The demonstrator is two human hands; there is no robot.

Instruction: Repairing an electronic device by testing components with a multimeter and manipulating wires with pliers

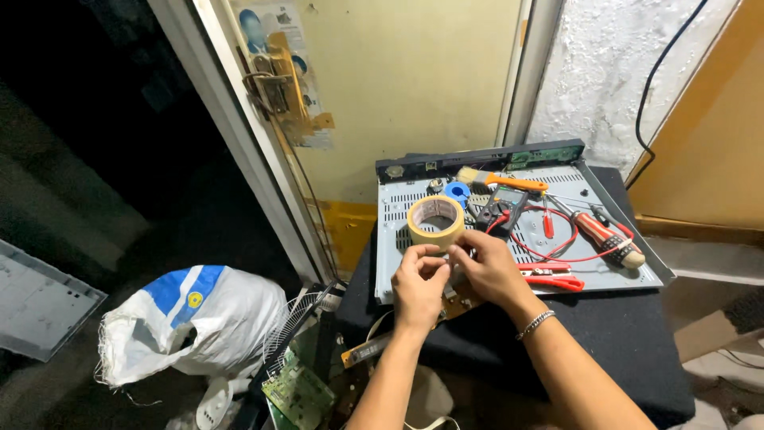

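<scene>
My left hand (419, 283) and my right hand (487, 267) meet over the front edge of an open grey metal device chassis (629, 275). Their fingertips pinch together on something small that I cannot make out. A brown circuit board (461, 300) lies just under both hands. A roll of beige masking tape (435, 222) stands on the chassis right above my fingers. My right wrist carries a silver bracelet.
On the chassis lie a multimeter (504, 209) with red leads, a paintbrush (501, 181), a blue spool (457, 191), a red-handled screwdriver (609, 236) and red pliers (554, 280). A black table (637, 342) carries it. A white sack (195, 318) and green circuit boards (296, 390) lie left on the floor.
</scene>
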